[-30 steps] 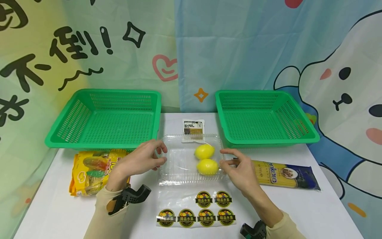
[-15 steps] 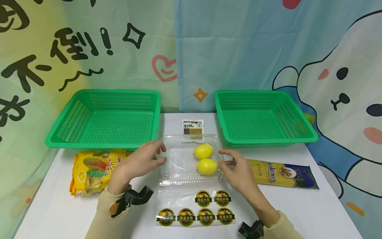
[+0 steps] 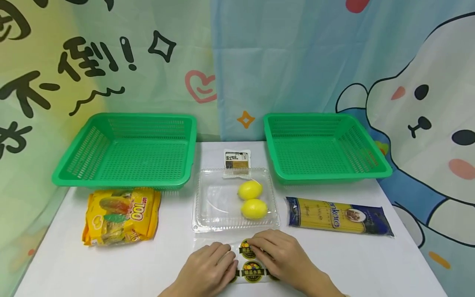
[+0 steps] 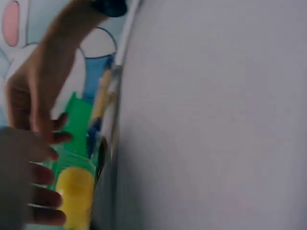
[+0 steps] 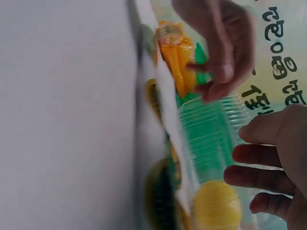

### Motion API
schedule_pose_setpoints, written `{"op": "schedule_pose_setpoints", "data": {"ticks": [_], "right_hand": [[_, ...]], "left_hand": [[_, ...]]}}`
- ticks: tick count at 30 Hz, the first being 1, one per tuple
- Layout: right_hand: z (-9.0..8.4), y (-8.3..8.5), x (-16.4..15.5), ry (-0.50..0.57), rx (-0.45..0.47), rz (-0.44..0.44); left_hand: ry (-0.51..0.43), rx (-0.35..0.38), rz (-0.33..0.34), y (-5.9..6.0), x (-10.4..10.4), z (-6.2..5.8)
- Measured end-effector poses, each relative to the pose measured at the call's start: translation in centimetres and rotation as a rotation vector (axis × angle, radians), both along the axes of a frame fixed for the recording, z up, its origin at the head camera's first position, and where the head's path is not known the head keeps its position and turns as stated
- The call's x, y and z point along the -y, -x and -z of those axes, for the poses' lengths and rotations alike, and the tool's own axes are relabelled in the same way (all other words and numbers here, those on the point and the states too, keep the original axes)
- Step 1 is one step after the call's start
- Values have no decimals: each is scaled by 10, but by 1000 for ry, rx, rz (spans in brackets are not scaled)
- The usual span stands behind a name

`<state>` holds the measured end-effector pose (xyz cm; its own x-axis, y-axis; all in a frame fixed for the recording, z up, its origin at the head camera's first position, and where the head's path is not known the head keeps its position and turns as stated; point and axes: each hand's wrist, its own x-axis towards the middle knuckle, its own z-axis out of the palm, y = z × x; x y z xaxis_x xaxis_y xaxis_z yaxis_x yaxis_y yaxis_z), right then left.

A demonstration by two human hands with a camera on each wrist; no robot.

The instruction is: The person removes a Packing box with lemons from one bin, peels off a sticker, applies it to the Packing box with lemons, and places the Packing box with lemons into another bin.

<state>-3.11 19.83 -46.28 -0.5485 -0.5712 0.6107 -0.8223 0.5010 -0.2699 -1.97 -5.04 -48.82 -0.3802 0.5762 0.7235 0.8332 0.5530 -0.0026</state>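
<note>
Sticker sheet (image 3: 237, 258): near edge of desk, just in front of clear lemon box (image 3: 235, 200).
Left hand (image 3: 208, 270): fingers flat, pressing sheet.
Right hand (image 3: 276, 255): fingertips on a sticker; grip unclear.
Risk: thin sheet may slide or crease; sticker may tear or fold onto itself.

Both hands (image 3: 245, 264) on sticker sheet (image 3: 252, 264)

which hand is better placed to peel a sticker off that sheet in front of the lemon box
Probably the right hand: its fingertips already lie on a round sticker, while the left hand rests flat on the sticker sheet beside it.
</note>
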Motion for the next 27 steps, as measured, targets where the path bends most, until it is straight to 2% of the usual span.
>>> {"op": "schedule_pose_setpoints", "data": {"ticks": [2, 5, 9, 12, 18, 22, 27], "right_hand": [[6, -1, 2, -23, 0, 5], [14, -1, 3, -70, 8, 28], [22, -2, 3, -140, -1, 67], [26, -2, 2, -175, 11, 86], [30, -3, 3, -201, 36, 116], [33, -4, 4, -207, 22, 156], [34, -5, 6, -203, 74, 188]], "left_hand": [[47, 41, -30, -2, 1, 15], [82, 169, -59, -5, 3, 28], [30, 348, -53, -6, 5, 36], [-42, 420, -36, -5, 6, 39], [-95, 409, -19, -1, 5, 41], [-80, 393, -18, 1, 4, 43], [-57, 372, -9, 2, 3, 45]]}}
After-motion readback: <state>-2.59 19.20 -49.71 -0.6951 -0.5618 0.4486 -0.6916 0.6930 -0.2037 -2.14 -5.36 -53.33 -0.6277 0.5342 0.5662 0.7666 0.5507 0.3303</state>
